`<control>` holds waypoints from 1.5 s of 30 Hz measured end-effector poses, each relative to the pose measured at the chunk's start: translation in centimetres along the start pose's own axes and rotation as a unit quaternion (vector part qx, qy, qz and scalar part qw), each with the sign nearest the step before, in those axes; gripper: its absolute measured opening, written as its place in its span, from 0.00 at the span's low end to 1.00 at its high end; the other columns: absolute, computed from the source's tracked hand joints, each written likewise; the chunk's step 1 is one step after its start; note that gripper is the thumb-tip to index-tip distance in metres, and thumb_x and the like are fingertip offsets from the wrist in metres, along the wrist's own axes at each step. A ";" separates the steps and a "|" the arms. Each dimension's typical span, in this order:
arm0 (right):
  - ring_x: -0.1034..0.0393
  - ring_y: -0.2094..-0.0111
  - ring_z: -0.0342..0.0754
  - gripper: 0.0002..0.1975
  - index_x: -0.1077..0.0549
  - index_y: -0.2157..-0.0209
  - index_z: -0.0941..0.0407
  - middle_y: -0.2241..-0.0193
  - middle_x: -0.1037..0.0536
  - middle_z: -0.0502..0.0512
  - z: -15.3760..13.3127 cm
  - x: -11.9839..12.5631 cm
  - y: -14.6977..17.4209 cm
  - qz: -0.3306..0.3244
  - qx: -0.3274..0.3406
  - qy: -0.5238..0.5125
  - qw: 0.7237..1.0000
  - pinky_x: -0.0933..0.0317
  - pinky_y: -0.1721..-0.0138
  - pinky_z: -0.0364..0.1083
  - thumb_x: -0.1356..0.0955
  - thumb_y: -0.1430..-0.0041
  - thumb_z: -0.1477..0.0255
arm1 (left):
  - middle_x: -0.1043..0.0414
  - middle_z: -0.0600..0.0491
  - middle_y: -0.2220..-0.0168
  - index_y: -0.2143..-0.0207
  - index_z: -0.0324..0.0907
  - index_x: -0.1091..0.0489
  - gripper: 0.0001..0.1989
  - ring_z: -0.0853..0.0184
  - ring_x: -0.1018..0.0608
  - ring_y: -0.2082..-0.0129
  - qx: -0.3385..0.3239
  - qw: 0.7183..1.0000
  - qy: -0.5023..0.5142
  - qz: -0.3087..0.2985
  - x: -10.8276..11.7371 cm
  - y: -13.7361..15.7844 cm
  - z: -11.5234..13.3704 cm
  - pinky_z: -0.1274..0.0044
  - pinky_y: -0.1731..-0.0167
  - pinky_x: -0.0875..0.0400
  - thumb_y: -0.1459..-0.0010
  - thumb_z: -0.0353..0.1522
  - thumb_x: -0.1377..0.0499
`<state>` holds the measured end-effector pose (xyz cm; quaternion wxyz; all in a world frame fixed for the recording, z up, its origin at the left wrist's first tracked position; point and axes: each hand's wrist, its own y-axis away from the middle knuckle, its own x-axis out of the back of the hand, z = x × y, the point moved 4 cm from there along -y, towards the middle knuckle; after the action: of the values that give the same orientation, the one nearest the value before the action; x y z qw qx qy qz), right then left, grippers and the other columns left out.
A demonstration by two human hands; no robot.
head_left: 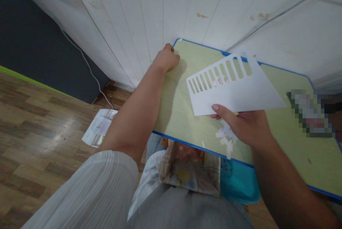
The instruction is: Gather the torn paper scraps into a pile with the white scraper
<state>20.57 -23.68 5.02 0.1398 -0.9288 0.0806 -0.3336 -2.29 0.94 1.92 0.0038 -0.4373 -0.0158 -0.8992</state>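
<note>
My right hand [245, 124] grips the lower edge of a white sheet of paper [232, 95], thumb on top, and holds it above the table. A row of rounded slots, growing larger to the right, is cut along the sheet's upper edge. Small white paper scraps [226, 134] lie on the tabletop below the sheet and my right hand. My left hand [167, 58] is closed at the far left corner of the pale yellow table [184, 108], its thumb over the top and its curled fingers at the blue rim, partly hidden.
A pixelated object [311, 113] lies on the table's right side. White plank wall [192, 11] stands behind. Under the table's front edge are a patterned cloth bag [191, 175] and a turquoise plastic item [240, 182]. Papers [97, 127] and a cable [91, 70] are on the left.
</note>
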 end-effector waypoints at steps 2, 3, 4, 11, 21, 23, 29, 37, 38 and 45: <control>0.17 0.70 0.55 0.16 0.21 0.77 0.49 0.76 0.16 0.52 -0.1 0.2 0.0 0.018 -0.006 0.001 1.000 0.19 0.59 0.54 0.24 0.36 0.61 | 0.18 0.48 0.40 0.33 0.52 0.30 0.28 0.49 0.19 0.37 0.012 1.000 0.023 -0.012 0.1 -0.2 -0.3 0.60 0.38 0.25 0.35 0.33 0.36; 0.18 0.71 0.54 0.17 0.22 0.78 0.49 0.77 0.17 0.52 -0.1 0.3 0.1 0.023 -0.012 0.000 1.000 0.19 0.60 0.53 0.24 0.36 0.61 | 0.19 0.46 0.39 0.32 0.50 0.31 0.29 0.49 0.19 0.38 0.020 0.999 0.035 -0.021 0.1 -0.2 -0.4 0.60 0.39 0.25 0.34 0.33 0.36; 0.18 0.72 0.54 0.17 0.22 0.78 0.49 0.77 0.17 0.52 -0.1 0.2 0.2 0.019 -0.015 -0.001 1.000 0.19 0.61 0.53 0.24 0.36 0.61 | 0.20 0.44 0.37 0.30 0.47 0.33 0.30 0.50 0.19 0.38 0.027 0.998 0.047 -0.028 0.0 -0.2 -0.4 0.62 0.39 0.25 0.33 0.33 0.37; 0.16 0.71 0.54 0.13 0.19 0.75 0.49 0.74 0.15 0.52 -0.4 0.6 1.3 0.017 -0.048 -0.052 0.997 0.18 0.63 0.51 0.22 0.39 0.60 | 0.26 0.36 0.30 0.28 0.33 0.41 0.30 0.55 0.21 0.36 0.019 0.999 0.016 -0.033 -0.6 0.4 0.3 0.65 0.38 0.30 0.26 0.36 0.42; 0.14 0.69 0.57 0.13 0.18 0.75 0.49 0.71 0.12 0.53 -0.1 1.7 3.7 0.042 -0.114 -0.060 0.991 0.15 0.64 0.53 0.20 0.41 0.59 | 0.24 0.43 0.31 0.30 0.38 0.40 0.27 0.59 0.21 0.37 0.022 0.999 -0.037 -0.015 -0.8 0.3 0.3 0.68 0.40 0.29 0.24 0.41 0.45; 0.13 0.67 0.57 0.12 0.17 0.74 0.48 0.69 0.11 0.53 0.0 1.7 4.6 0.041 -0.111 -0.063 0.991 0.15 0.60 0.54 0.20 0.39 0.60 | 0.25 0.45 0.30 0.30 0.40 0.41 0.26 0.59 0.22 0.37 0.026 0.999 -0.036 -0.018 -0.9 0.3 0.3 0.66 0.38 0.31 0.24 0.41 0.45; 0.15 0.69 0.57 0.14 0.18 0.76 0.49 0.70 0.12 0.54 -0.2 1.5 5.9 0.049 -0.104 -0.073 0.991 0.15 0.63 0.54 0.21 0.38 0.60 | 0.26 0.45 0.30 0.30 0.39 0.42 0.26 0.62 0.23 0.38 0.020 0.999 -0.037 -0.020 -0.9 0.6 0.3 0.69 0.38 0.31 0.22 0.42 0.46; 0.14 0.68 0.56 0.09 0.15 0.74 0.47 0.70 0.12 0.51 -0.3 1.9 6.6 0.023 -0.113 -0.082 0.990 0.15 0.64 0.52 0.21 0.40 0.63 | 0.25 0.40 0.32 0.31 0.36 0.40 0.26 0.58 0.22 0.36 0.013 0.999 -0.038 -0.016 -0.5 1.0 0.6 0.67 0.37 0.30 0.24 0.40 0.45; 0.13 0.67 0.56 0.10 0.15 0.75 0.47 0.70 0.12 0.51 -0.2 2.0 6.8 0.026 -0.110 -0.075 0.991 0.15 0.62 0.53 0.22 0.39 0.63 | 0.25 0.40 0.32 0.31 0.36 0.40 0.26 0.58 0.22 0.36 0.012 0.999 -0.037 -0.015 -0.5 1.0 0.6 0.67 0.37 0.30 0.24 0.40 0.45; 0.14 0.69 0.55 0.10 0.16 0.73 0.48 0.65 0.10 0.51 0.0 2.2 8.1 0.034 -0.126 -0.080 0.988 0.15 0.67 0.52 0.20 0.39 0.60 | 0.25 0.43 0.31 0.31 0.39 0.39 0.25 0.58 0.22 0.37 0.016 0.999 -0.042 -0.013 -0.7 1.1 0.4 0.67 0.37 0.30 0.24 0.41 0.45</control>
<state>21.84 -31.94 3.79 0.0386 -0.9594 0.1419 -0.2408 -1.52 -0.13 1.69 -0.0016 -0.4746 -0.0357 -0.8795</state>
